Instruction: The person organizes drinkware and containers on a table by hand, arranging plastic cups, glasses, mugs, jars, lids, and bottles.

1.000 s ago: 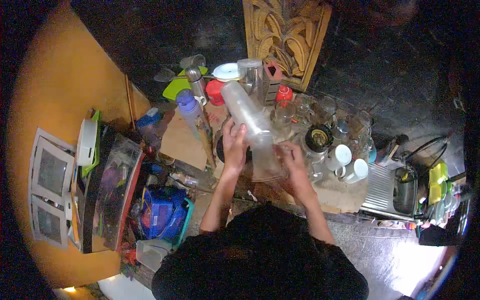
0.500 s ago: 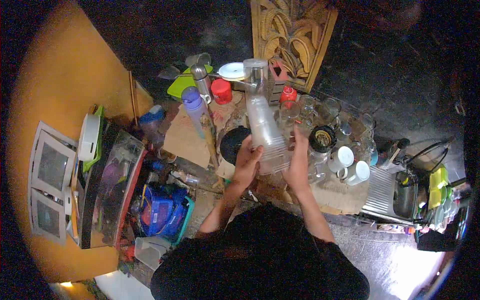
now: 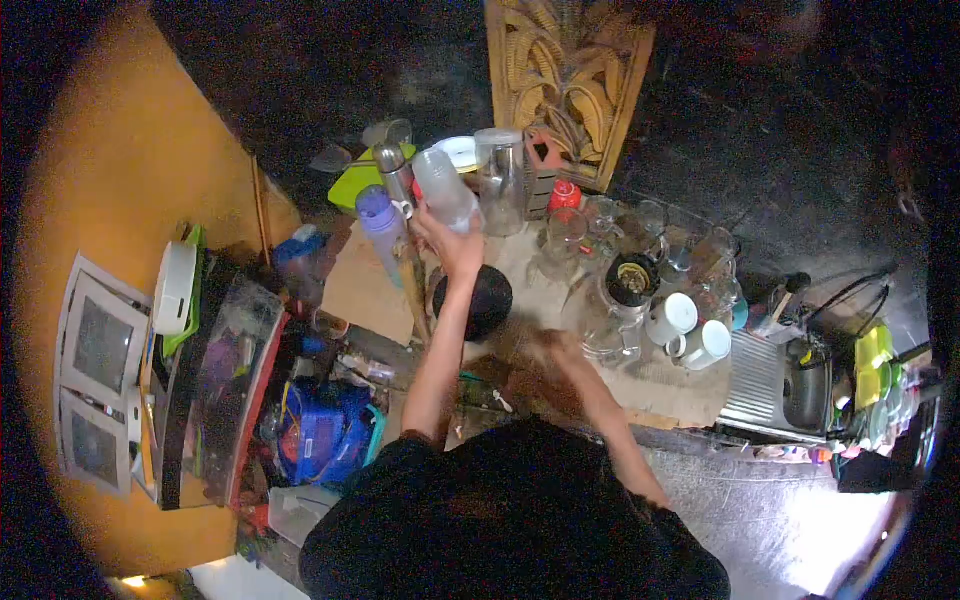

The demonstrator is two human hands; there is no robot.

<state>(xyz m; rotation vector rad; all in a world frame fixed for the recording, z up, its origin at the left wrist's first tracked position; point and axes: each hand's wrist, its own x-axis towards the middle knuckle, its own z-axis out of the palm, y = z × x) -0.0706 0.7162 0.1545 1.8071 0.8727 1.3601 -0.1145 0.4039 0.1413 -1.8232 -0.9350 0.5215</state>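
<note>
Near the back of the table, my left hand (image 3: pixel 452 240) is wrapped round the lower part of a stack of clear plastic cups (image 3: pixel 443 187), which leans up and to the left. Close beside the stack stand a purple-lidded bottle (image 3: pixel 380 222), a steel flask (image 3: pixel 392 168) and a clear lidded jar (image 3: pixel 503 180). My right hand (image 3: pixel 553 350) hangs over the table's front part, smeared by motion, so its fingers cannot be made out. A round black object (image 3: pixel 475 303) lies between my two hands.
Glass mugs, a black-lidded jar (image 3: pixel 632 280) and two white mugs (image 3: pixel 708 344) crowd the right side. A steel sink (image 3: pixel 806 393) is farther right. A carved wooden panel (image 3: pixel 570 90) stands behind. Blue baskets (image 3: pixel 318 430) sit at lower left.
Both hands were at the cup stack. My left hand has carried it back and to the left, while my right hand has come away from it toward the table's front.
</note>
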